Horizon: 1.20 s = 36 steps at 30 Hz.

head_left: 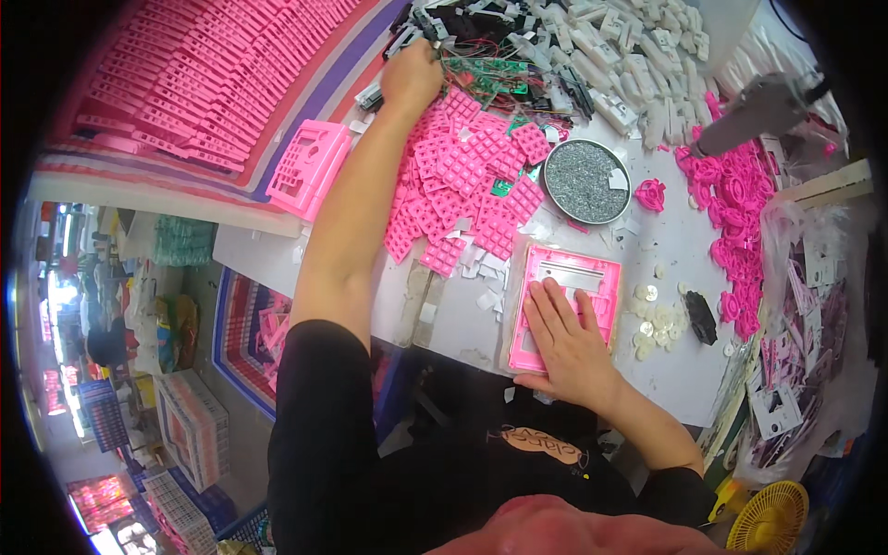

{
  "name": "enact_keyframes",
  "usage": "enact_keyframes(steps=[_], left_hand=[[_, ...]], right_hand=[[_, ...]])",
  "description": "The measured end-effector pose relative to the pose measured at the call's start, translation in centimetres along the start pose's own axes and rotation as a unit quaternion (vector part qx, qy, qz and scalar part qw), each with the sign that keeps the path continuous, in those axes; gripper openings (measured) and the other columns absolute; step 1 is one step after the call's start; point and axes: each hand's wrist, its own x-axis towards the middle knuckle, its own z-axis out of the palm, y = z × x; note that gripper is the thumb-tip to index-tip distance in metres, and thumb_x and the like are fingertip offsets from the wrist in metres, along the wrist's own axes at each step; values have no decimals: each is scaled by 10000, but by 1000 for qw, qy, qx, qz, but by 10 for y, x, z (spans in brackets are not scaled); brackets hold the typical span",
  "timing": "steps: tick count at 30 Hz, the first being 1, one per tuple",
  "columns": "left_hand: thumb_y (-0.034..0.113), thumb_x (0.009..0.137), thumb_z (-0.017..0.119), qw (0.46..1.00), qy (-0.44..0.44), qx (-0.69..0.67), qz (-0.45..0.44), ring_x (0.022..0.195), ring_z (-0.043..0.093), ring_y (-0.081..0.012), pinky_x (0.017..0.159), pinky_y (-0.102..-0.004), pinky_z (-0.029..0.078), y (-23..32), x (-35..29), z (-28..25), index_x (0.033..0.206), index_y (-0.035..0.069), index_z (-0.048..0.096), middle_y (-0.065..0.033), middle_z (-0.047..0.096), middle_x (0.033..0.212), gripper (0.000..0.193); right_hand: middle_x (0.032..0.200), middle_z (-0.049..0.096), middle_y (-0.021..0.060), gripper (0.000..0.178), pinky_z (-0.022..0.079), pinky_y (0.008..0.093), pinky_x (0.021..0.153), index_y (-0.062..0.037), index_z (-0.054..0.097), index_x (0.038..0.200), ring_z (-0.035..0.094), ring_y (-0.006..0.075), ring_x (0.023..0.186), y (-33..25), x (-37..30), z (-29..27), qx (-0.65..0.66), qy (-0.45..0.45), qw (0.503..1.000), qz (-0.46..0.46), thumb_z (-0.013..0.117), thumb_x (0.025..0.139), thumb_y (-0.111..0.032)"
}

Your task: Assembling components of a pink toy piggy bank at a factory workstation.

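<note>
My left hand (413, 78) reaches to the far side of the bench, at the edge of a heap of black plastic parts (467, 20). Its fingers are curled in, and what they pinch is too small and covered to make out. Flat on a pink plastic casing (599, 277) lies my right hand (568, 344), fingers stretched out. The casing sits on a pale board-like base (511, 344) near the bench's front edge. Beside my left forearm is a pile of pink keypads (462, 171). Green circuit boards with wires (495, 76) lie just beyond them.
A round tin of small screws (581, 185) stands right of the keypads. White plastic parts (620, 55) are heaped far right, near a grey tool (763, 111) hanging over pink ring-like parts (731, 213). Stacked pink casings (203, 74) fill the far left. Translucent discs (657, 324) lie right of my right hand.
</note>
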Motion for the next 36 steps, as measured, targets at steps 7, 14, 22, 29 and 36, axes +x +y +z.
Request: enact_keyframes(steps=[7, 14, 22, 29, 36], left_hand=[[172, 1007, 591, 868, 232, -438, -20, 859, 636, -182, 735, -373, 527, 3, -25, -76, 1076, 9, 610, -106, 683, 972, 178], [-20, 833, 713, 899, 183, -253, 306, 835, 680, -280, 731, -362, 556, 63, -114, -119, 1141, 74, 583, -149, 613, 1199, 347], [-77, 711, 747, 919, -20, -281, 277, 1040, 627, -283, 713, -350, 604, 97, -224, -112, 1256, 80, 529, -132, 476, 1347, 608], [76, 895, 660, 604, -335, -695, -199, 896, 620, -162, 565, -238, 471, 89, -258, -151, 1371, 36, 452, -124, 561, 1218, 521], [216, 1011, 610, 466, -367, -765, -251, 690, 553, -118, 558, -256, 397, 62, -269, -129, 1238, 49, 614, -65, 685, 963, 282]], right_hand=[[1517, 432, 224, 844, 287, 593, 1155, -35, 492, 1453, 353, 421, 1437, 5, -2, -3, 69, 102, 992, -27, 759, 800, -498], [1313, 594, 174, 469, 469, 423, 979, 19, 639, 1247, 567, 288, 1161, 37, 7, -39, 414, 205, 887, -31, 549, 988, -361], [926, 663, 26, 227, 480, 267, 794, -4, 681, 1062, 591, 82, 851, 23, 71, -49, 686, 247, 680, 73, 612, 1001, -212], [872, 666, -3, 152, 482, 248, 701, -5, 670, 1012, 601, 52, 801, 37, 59, -58, 677, 110, 725, 66, 685, 974, -152], [948, 692, 43, 201, 548, 277, 798, 22, 649, 1105, 673, 119, 872, 40, 44, -54, 729, 6, 684, -11, 682, 976, -128]])
